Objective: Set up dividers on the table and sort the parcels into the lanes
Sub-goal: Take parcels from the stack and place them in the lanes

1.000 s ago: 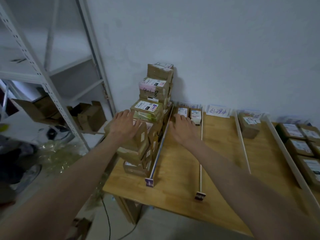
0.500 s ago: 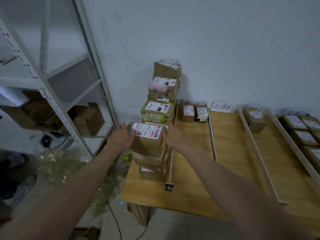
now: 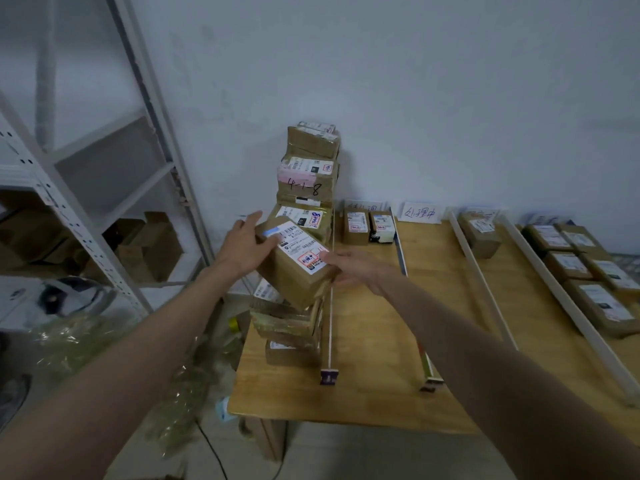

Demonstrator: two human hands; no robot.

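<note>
Head view, from the near edge toward the wall. Two bare forearms enter from the bottom corners and meet at centre frame. Between them a parcel point(image 3: 294, 265) is held tilted, lifted clear of the pile, with its white label facing up. The left hand point(image 3: 244, 245) grips the parcel's left end, fingers curled over the top edge. The right hand point(image 3: 353, 270) holds its right end, thumb on the label corner; its other fingers lie behind the box and their pose cannot be told.

The table point(image 3: 363, 393) fills the lower centre and right. Four dividers run from near edge to wall: first divider point(image 3: 330, 306), second divider point(image 3: 401, 251) partly hidden by the right forearm, third divider point(image 3: 478, 275) and fourth divider point(image 3: 568, 306).

Left of the first divider, a low pile point(image 3: 291, 334) of about three parcels sits directly under the held parcel. Behind it a tall stack point(image 3: 308, 181) of about four parcels rises against the wall.

In the second lane, two small boxes point(image 3: 369, 225) stand side by side at the far end. The third lane holds only a handwritten card point(image 3: 420, 213) against the wall. In the fourth lane lies one box point(image 3: 479, 233). At the right edge about five boxes point(image 3: 585, 268) lie in rows.

At upper left stands a metal rack point(image 3: 104, 188) with cardboard point(image 3: 152, 244) on its lower shelf. Crumpled plastic point(image 3: 69, 344) lies on the floor below.
</note>
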